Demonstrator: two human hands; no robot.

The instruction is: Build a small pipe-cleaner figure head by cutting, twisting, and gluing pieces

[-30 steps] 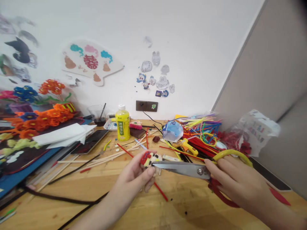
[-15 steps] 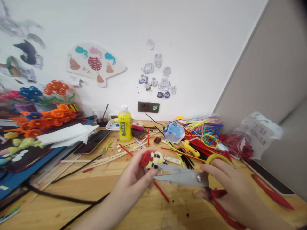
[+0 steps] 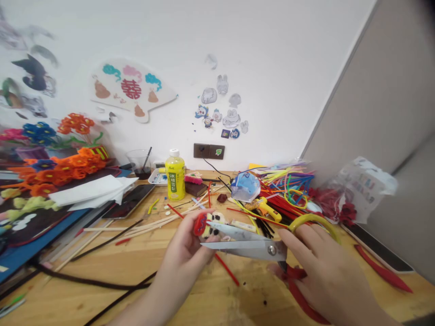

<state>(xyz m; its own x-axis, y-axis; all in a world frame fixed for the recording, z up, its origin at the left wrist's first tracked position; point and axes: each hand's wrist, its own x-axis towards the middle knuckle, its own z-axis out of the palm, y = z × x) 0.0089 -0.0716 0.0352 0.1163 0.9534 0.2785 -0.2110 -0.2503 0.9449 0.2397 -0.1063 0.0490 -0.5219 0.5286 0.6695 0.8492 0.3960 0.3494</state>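
Note:
My left hand [image 3: 190, 244] is closed on a small fuzzy figure [image 3: 218, 219], cream with black spots and a red part bearing a dark squiggle. My right hand [image 3: 316, 262] grips scissors [image 3: 251, 246] with one yellow and one red handle loop. Their blades are parted and point left, lying across the front of the figure near my left fingers and thumb. Whether the blades touch it, I cannot tell. A red pipe cleaner [image 3: 227, 269] lies on the table below the blades.
Behind the hands stand a yellow drink bottle [image 3: 175, 174] and a yellow glue gun [image 3: 268, 210]. A heap of coloured pipe cleaners [image 3: 285, 181] spreads at the back right. Orange fuzzy flowers [image 3: 57, 170] fill the left, beside a tablet [image 3: 127, 203] and white paper [image 3: 90, 190].
The scissors and my right hand have moved left, so the blades reach further across the figure. My left hand and the figure have shifted slightly left, as the whole view has a little.

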